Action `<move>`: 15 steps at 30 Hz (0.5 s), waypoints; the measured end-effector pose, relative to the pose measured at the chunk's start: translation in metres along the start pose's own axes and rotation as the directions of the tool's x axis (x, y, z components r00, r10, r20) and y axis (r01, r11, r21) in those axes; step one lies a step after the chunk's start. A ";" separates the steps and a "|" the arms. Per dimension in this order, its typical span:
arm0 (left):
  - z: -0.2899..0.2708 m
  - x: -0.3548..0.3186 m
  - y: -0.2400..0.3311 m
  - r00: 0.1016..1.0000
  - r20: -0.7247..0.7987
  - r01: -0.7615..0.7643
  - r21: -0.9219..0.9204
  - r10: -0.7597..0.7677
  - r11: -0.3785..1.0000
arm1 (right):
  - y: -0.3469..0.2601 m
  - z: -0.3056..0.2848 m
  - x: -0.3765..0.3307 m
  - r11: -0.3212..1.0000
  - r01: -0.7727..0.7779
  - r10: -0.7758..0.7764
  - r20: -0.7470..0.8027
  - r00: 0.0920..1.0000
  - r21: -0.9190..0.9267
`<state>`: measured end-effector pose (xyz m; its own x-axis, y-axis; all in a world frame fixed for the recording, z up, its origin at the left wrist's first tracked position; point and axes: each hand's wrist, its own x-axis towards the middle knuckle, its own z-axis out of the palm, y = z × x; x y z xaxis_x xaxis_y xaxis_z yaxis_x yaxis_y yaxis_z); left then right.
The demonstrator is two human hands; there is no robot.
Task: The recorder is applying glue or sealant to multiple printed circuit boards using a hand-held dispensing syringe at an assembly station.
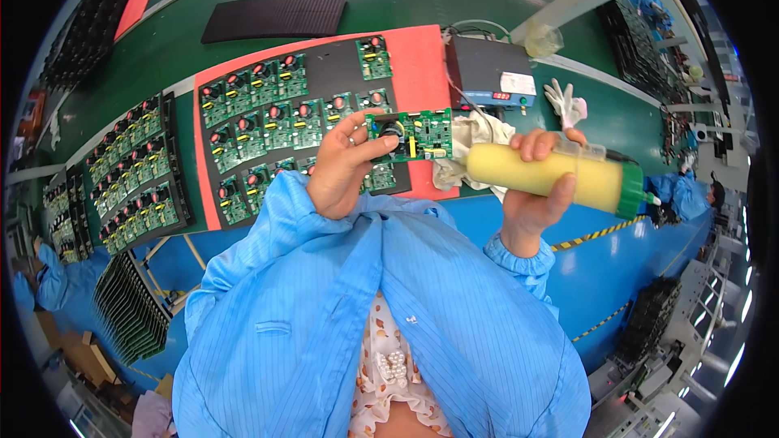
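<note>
My left hand [345, 164] grips a green circuit board [430, 136] by its left end, the thumb lying across it near a dark round part. In my right hand [535, 203] is a fat, see-through yellow bottle [519, 172], held nearly level. Its green cap [630, 191] with a small pale tip points right, and its rounded end points toward the board, a short gap away. Below and beyond my left hand, rows of similar circuit boards [278, 124] lie on a dark mat with a red border [418, 65]. My fingers partly hide the held board.
Right of the mat stands a dark control box [489, 65] with a lit display and cables. A crumpled beige cloth [458, 146] and a white glove [565, 104] lie beside it. More boards [134, 170] fill trays at left. A black ribbed mat [276, 16] lies farther back.
</note>
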<state>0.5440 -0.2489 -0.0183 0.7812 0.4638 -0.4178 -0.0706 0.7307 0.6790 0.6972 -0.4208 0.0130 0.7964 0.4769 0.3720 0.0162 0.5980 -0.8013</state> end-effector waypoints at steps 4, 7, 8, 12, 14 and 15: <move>-0.031 0.046 0.015 0.993 0.036 -0.115 0.141 0.111 0.983 | -0.003 -0.005 0.005 0.997 0.025 -0.023 -0.023 0.999 0.068; -0.075 0.105 0.050 0.985 0.023 -0.168 0.393 0.173 0.904 | -0.007 -0.013 0.007 0.999 0.035 -0.035 -0.047 0.998 0.005; -0.093 0.128 0.060 0.983 0.004 -0.159 0.540 0.186 0.827 | -0.007 -0.014 0.007 0.999 0.036 -0.037 -0.051 0.998 -0.016; -0.145 0.221 0.085 0.999 0.036 -0.044 0.726 0.027 0.686 | -0.007 -0.018 -0.001 0.996 0.005 -0.016 -0.127 0.992 -0.086; -0.154 0.254 0.084 0.993 0.072 -0.006 0.829 -0.097 0.559 | -0.008 -0.020 -0.005 0.994 -0.008 -0.010 -0.165 0.986 -0.107; -0.156 0.267 0.081 0.991 0.075 -0.014 0.881 -0.110 0.474 | -0.008 -0.021 -0.006 0.994 -0.010 -0.009 -0.176 0.984 -0.106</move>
<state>0.6499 0.0122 -0.1687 0.8283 0.3421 -0.4436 0.5019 -0.1015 0.8589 0.7046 -0.4419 0.0073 0.8900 0.3508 0.2913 0.0727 0.5215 -0.8501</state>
